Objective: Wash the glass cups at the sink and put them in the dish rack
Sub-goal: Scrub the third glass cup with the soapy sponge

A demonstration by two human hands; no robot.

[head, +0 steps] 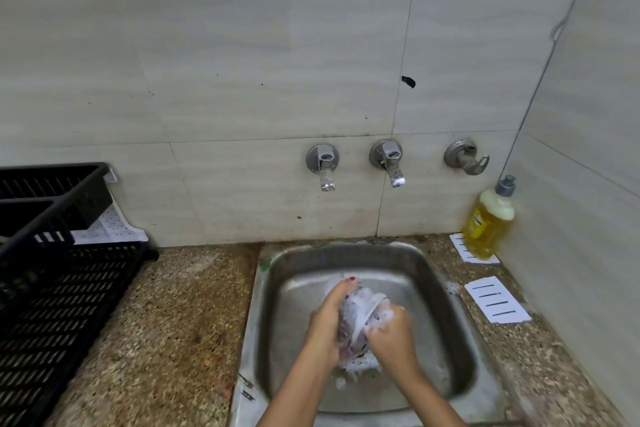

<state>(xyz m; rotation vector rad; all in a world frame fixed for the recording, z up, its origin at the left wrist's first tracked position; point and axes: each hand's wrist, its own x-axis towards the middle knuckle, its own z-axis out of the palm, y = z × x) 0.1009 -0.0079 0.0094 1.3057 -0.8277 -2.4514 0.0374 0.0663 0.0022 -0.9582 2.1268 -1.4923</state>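
Over the steel sink [429, 274] I hold a glass cup [356, 315] covered in white foam. My left hand [327, 322] grips the cup from its left side, thumb stretched up along the glass. My right hand [389, 331] is curled against the cup's right side and rim, foam on its knuckles; whether it holds a sponge I cannot tell. More foam lies under the cup on the sink floor. The black plastic dish rack [59, 291] stands on the counter at the left.
Two chrome taps [325, 166] [391, 163] and a third fitting [465, 158] stick out of the tiled wall above the sink. A yellow dish soap bottle [490, 222] stands in the right corner. White slotted soap trays [497, 300] lie on the speckled counter right of the sink.
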